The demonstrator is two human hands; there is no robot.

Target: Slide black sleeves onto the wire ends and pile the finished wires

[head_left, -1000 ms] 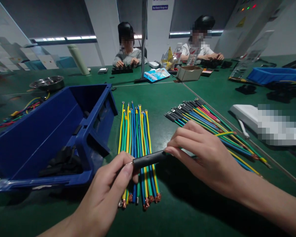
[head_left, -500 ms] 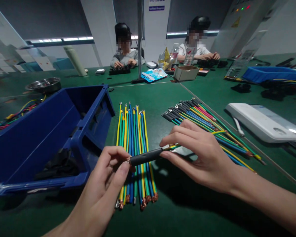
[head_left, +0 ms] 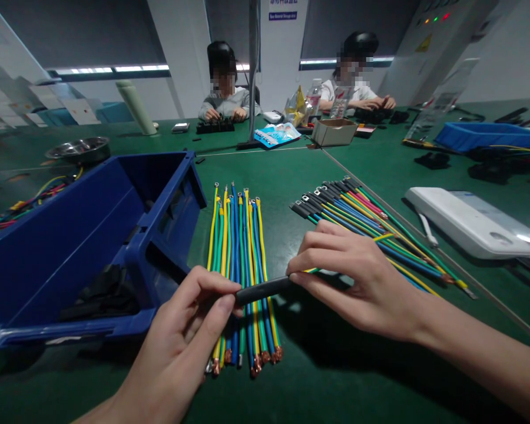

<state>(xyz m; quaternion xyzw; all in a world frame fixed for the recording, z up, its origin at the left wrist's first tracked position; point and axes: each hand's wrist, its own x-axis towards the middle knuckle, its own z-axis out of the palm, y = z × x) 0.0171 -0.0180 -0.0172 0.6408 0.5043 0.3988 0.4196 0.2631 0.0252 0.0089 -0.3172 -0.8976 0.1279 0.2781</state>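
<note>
My left hand (head_left: 188,330) pinches the left end of a black heat-shrink tube (head_left: 265,289) between thumb and fingers. At the tube's other end, my right hand (head_left: 348,274) grips a yellow-green wire (head_left: 383,238), its fingertips against the tube's edge. The wire's tail sticks out behind the right knuckles, and its far tip is hidden by the left fingers. Below the tube lies a row of blue, green and yellow wires (head_left: 241,235) with lugs at the top and bare copper at the bottom. Beyond my right hand lies a fanned bundle of black-sleeved wires (head_left: 348,206).
A blue bin (head_left: 48,247) with black pieces inside stands at left, a steel bowl (head_left: 79,151) behind it. A white device (head_left: 472,224) lies at right. Farther back are a small cardboard box (head_left: 334,132), a metal post (head_left: 253,76), and two people seated across the table.
My right fingers now meet the tube's edge, where a pale piece on the wire showed before. The metal tip at my left fingers is now out of sight.
</note>
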